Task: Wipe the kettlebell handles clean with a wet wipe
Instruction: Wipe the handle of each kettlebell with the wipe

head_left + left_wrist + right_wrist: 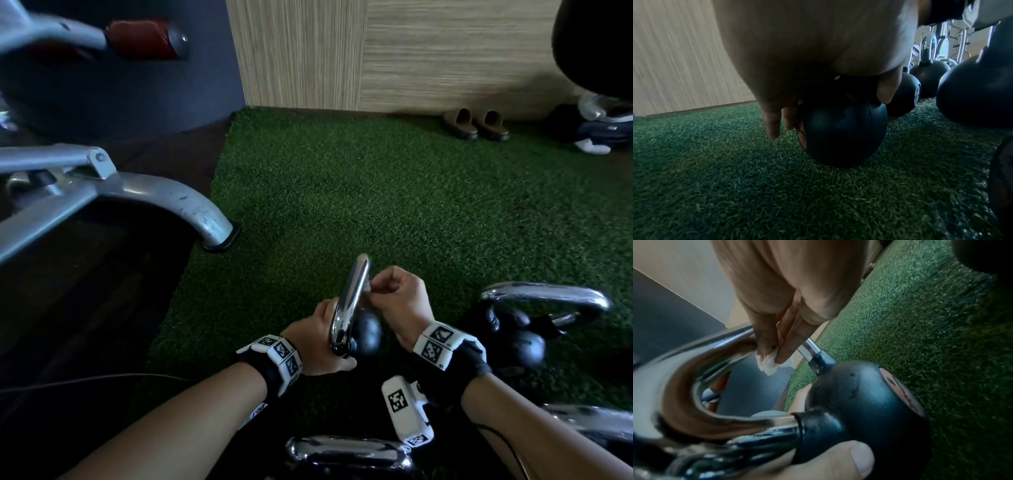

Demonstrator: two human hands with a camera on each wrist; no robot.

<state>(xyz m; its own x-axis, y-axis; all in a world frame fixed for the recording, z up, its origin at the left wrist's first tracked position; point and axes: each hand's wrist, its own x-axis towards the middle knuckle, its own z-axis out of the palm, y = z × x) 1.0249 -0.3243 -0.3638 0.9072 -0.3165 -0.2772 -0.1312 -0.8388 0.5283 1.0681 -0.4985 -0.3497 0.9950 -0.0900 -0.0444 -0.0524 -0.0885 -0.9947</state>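
The small kettlebell sits on the green turf close in front of the person, apparently tipped a little so its chrome handle leans away and the inner side of the loop opens toward the wiping hand. That seems to be why the left hand is where it is: it grips the near leg of the handle down by the black ball, thumb and fingers curled round the kettlebell where handle meets ball, steadying it so it cannot roll while being rubbed. The left wrist is low, forearm reaching in from below.

The right hand comes in from the other side, wrist bent and knuckles up. Its fingers are closed in a pinch on a bunched white wet wipe and press it against the handle's far leg, just above the black collar. I judge the wiping of this handle to be under way, with the top of the arch probably next.

Other kettlebells with chrome handles stand just to the right and nearer the person, waiting their turn. A grey machine leg rests on the turf's edge, and a pair of slippers sits by the far wall
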